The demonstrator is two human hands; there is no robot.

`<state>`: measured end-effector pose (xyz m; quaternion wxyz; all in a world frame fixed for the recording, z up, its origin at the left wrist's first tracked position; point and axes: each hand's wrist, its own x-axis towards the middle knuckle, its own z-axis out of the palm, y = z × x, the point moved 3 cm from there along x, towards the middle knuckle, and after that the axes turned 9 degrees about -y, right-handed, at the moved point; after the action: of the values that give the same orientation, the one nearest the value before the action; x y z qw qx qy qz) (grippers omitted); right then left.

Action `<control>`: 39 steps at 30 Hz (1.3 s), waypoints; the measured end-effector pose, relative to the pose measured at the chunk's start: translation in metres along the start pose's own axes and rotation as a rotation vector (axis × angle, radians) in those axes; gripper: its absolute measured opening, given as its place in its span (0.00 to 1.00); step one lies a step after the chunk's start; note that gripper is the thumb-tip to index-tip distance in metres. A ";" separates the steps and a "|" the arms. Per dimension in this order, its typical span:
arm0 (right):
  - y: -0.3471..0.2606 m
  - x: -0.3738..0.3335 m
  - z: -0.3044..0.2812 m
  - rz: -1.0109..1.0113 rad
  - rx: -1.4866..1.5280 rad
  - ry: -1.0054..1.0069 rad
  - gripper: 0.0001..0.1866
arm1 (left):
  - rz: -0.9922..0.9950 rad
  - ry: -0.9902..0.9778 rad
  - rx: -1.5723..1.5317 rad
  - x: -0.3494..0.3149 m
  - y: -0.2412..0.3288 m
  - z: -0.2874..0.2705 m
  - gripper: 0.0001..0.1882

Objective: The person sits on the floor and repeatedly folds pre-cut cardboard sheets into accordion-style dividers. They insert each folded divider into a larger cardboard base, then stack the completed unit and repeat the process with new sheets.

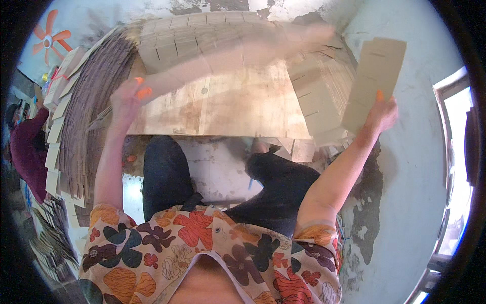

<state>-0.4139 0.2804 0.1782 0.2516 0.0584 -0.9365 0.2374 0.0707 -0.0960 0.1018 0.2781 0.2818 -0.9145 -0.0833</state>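
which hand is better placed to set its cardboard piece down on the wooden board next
Left, probably. The left hand already holds its long, motion-blurred cardboard strip over the wooden board. The right hand holds a flat cardboard piece out past the board's right edge.

Left arm: raised forward, elbow nearly straight.
Left grip (126,99): fingers pinched closed, orange nails showing.
Right arm: stretched up and outward.
Right grip (380,114): fingers clamped shut.

Cardboard strip (238,55) in left grip (126,99): matt tan, motion-blurred. Slotted cardboard piece (374,81) in right grip (382,114), 2 o'clock: matt beige, smooth. Tabletop (228,109): bare wood, stained, dull. Cardboard stacks (86,111), 9 o'clock: rough corrugated edges. Floor (405,177): patchy worn concrete.
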 end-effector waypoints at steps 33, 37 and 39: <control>-0.023 -0.040 0.122 0.151 1.248 -0.805 0.10 | -0.439 -0.204 1.043 -0.094 -0.219 -0.181 0.09; -0.104 -0.093 0.071 -0.142 0.972 -0.913 0.24 | -0.548 -0.143 0.966 -0.072 -0.173 -0.193 0.16; -0.138 -0.121 0.064 -0.034 1.160 -0.998 0.25 | -0.613 -0.050 0.740 -0.045 -0.108 -0.172 0.20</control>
<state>-0.3059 0.1276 0.1258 -0.2688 0.2959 -0.6635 0.6324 0.2479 -0.1593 0.1904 0.0996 0.6163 -0.7640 0.1630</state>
